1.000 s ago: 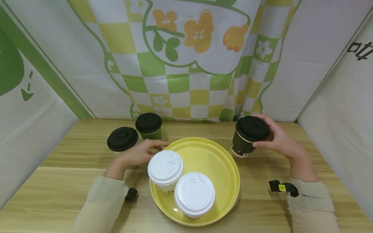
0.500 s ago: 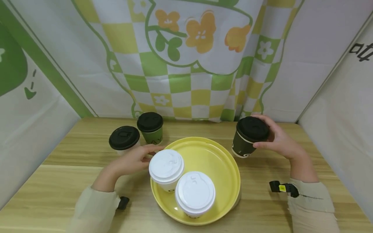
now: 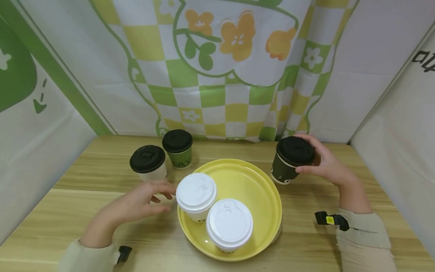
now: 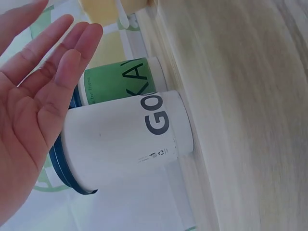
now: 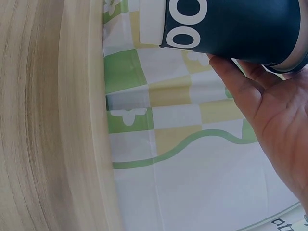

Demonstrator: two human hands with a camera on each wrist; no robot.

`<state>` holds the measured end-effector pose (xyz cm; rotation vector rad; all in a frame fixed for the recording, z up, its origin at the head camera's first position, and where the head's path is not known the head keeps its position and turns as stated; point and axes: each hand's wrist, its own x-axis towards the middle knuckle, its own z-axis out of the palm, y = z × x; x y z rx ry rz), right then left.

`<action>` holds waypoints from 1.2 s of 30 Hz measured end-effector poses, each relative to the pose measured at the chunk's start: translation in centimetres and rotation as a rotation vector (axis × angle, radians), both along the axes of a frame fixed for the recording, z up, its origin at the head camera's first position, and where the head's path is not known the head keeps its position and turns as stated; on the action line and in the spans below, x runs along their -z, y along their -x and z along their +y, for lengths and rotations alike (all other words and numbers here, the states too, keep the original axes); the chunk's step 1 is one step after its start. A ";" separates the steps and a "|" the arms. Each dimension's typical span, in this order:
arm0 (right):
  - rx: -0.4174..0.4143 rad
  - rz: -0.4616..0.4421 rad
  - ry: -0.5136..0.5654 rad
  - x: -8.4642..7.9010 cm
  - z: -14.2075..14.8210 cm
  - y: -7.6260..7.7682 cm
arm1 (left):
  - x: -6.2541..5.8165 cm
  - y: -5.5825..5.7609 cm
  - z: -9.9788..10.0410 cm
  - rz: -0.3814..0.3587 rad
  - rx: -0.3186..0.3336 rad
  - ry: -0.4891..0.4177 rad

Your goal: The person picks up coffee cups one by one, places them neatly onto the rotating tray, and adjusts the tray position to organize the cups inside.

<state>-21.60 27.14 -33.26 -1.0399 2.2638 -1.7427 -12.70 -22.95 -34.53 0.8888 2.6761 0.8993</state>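
Observation:
My right hand (image 3: 327,166) grips a dark paper cup (image 3: 284,166) with a black lid, right of the yellow round tray (image 3: 261,181). In the right wrist view the cup's base (image 5: 151,21) shows apart from the tabletop. My left hand (image 3: 137,202) holds nothing, its fingers loosely extended. It is beside a white-lidded cup (image 3: 196,192) on the tray and in front of a white cup (image 4: 120,139) with a black lid. Contact with either cup cannot be made out. A second white-lidded cup (image 3: 229,223) stands on the tray's front part.
Behind the white cup, a green cup (image 3: 181,156) with a black lid stands on the wooden table (image 3: 85,166). A checkered, flowered curtain (image 3: 212,94) hangs at the table's back edge. Pale fabric walls (image 3: 401,124) flank both sides.
My left hand has moved left and toward me, away from the green cup and the tray's far-left rim, uncovering more of the white cup. My right hand keeps its grip, nearly still.

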 end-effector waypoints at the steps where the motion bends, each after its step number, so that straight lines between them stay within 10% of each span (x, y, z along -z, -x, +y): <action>1: 0.000 0.001 -0.004 0.0 0.1 0.0 | 0.0 0.0 0.1 -0.009 0.002 0.000; 36: 0.046 0.005 -0.042 0.2 0.8 0.1 | 1.6 2.9 0.9 -0.031 -0.007 -0.053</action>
